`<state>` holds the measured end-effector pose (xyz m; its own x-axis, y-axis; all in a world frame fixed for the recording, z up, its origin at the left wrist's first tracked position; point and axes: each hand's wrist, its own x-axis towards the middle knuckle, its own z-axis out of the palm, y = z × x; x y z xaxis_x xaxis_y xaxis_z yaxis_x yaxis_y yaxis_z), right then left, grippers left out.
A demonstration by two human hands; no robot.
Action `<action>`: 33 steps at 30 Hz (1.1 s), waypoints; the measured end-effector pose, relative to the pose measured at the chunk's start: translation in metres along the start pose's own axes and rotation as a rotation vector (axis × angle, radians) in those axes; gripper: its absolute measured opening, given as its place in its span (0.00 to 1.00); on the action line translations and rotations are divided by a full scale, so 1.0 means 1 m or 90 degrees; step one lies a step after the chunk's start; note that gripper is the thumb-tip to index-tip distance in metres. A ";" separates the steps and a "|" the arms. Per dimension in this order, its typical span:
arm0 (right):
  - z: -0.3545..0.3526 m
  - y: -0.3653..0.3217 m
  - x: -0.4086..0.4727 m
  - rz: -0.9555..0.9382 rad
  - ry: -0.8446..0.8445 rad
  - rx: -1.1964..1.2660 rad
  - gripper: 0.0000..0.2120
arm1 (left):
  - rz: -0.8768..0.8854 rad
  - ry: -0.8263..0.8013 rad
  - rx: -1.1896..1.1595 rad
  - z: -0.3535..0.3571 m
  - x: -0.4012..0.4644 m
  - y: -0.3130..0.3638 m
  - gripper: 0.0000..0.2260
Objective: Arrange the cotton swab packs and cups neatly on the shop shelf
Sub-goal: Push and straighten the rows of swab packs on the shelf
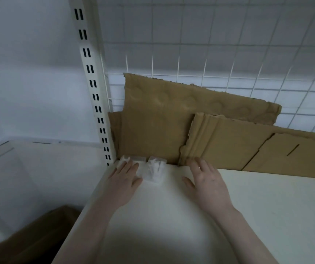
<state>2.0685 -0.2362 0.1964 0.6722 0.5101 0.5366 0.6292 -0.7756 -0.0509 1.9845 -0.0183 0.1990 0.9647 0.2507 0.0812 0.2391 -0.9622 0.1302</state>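
Note:
Two clear cotton swab packs stand side by side at the back left corner of the white shelf (191, 216). My left hand (123, 180) lies flat with straight fingers on top of the left pack (140, 160), hiding most of it. The right pack (155, 171) stands free just right of that hand. My right hand (206, 181) hovers open over the shelf to the right of the packs, its fingertips near the cardboard, holding nothing. No cups are in view.
Torn brown cardboard sheets (172, 126) lean against the white wire grid (229, 79) at the shelf's back. A slotted upright post (94, 88) marks the shelf's left end. A brown cardboard box (29, 241) sits on the floor at lower left.

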 end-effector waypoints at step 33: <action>0.029 -0.036 0.030 -0.072 -0.270 0.175 0.21 | 0.028 -0.090 0.018 -0.024 -0.080 -0.004 0.28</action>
<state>2.0778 -0.1820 0.1898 0.6577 0.7347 0.1665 0.7477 -0.6097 -0.2630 1.9034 -0.0321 0.2153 0.9797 0.1930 -0.0545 0.1978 -0.9750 0.1017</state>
